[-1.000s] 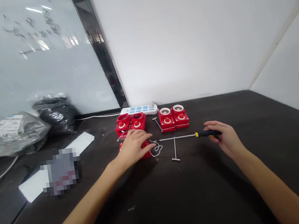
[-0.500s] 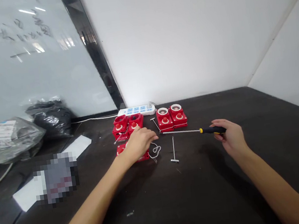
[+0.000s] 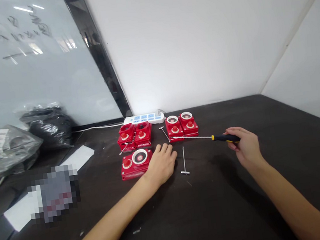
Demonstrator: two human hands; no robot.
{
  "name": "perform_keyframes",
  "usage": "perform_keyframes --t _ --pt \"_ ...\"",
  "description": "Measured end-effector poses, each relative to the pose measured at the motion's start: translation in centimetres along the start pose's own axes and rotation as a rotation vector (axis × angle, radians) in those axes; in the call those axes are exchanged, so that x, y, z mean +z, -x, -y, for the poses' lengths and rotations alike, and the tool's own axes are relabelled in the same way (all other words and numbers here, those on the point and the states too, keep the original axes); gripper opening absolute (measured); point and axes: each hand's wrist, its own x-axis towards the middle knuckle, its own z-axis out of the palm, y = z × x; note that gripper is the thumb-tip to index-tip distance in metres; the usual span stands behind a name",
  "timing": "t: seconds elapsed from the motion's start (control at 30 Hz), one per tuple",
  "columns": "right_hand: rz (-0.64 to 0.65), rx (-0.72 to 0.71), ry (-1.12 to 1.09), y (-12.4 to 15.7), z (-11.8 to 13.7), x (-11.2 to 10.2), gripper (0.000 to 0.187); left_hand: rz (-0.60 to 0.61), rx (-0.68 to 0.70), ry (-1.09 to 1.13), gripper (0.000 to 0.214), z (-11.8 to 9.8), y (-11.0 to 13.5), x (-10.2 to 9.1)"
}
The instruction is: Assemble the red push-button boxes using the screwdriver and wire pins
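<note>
In my right hand [image 3: 245, 144] is a screwdriver [image 3: 226, 138] with a black and yellow handle, its long shaft pointing left. The shaft's tip lies, in this view, at the front of a red alarm box [image 3: 174, 130] with a white ring. My left hand [image 3: 162, 162] is palm down low over the table, fingers bent and slightly apart, beside another red alarm box [image 3: 134, 163]. Whatever is under the palm is hidden. Between my hands lies a small metal T-handle tool [image 3: 184, 164]; a second T-handle tool [image 3: 164, 133] rests farther back.
Two more red boxes [image 3: 126, 136] [image 3: 143, 134] stand at the left behind the front one, and one [image 3: 189, 124] at the right. A white power strip [image 3: 143, 119] lies along the wall. Plastic bags [image 3: 47, 125] and a white sheet [image 3: 79, 157] are at the left.
My left hand has moved right and toward me, off the front red box, and now covers where a white cord lay. The screwdriver tip has risen slightly in view.
</note>
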Motion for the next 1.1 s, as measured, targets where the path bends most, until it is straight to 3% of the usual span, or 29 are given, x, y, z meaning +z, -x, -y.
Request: perform_keyframes --t 0.2,0.3,0.43,0.53,0.6,0.7,0.87,0.97,1.1 --pt "-0.018 0.009 0.042 0.2 0.1 0.2 0.009 -0.014 0.035 0.013 0.02 0.0 0.0 1.2" --pt "-0.019 0.011 0.075 0.4 0.0 0.4 0.011 -0.032 0.022 0.022 0.027 0.2 -0.2 0.8" --pt "0.022 0.007 0.112 0.6 -0.4 0.6 0.012 -0.072 -0.081 0.058 0.035 2.3 -0.2 -2.5" --pt "0.142 -0.018 0.137 1.2 -0.6 0.9 0.014 -0.145 -0.226 0.145 0.034 5.0 0.8 -5.6" --pt "0.24 -0.04 0.161 1.9 -0.6 1.2 0.017 -0.155 -0.292 0.273 0.035 6.7 2.3 -6.5" --pt "0.346 -0.064 0.238 2.9 -0.5 1.7 0.02 -0.134 -0.352 0.375 0.039 7.8 5.2 -5.5" --pt "0.467 -0.098 0.329 3.6 -0.7 2.0 0.019 -0.164 -0.402 0.345 0.045 7.1 9.3 -0.8" --pt "0.46 -0.133 0.357 3.5 -0.6 1.9 0.019 -0.181 -0.374 0.337 0.051 6.7 10.3 0.8" --pt "0.369 -0.206 0.414 3.2 -0.1 1.7 0.017 -0.178 -0.375 0.355 0.051 6.9 10.5 1.2"
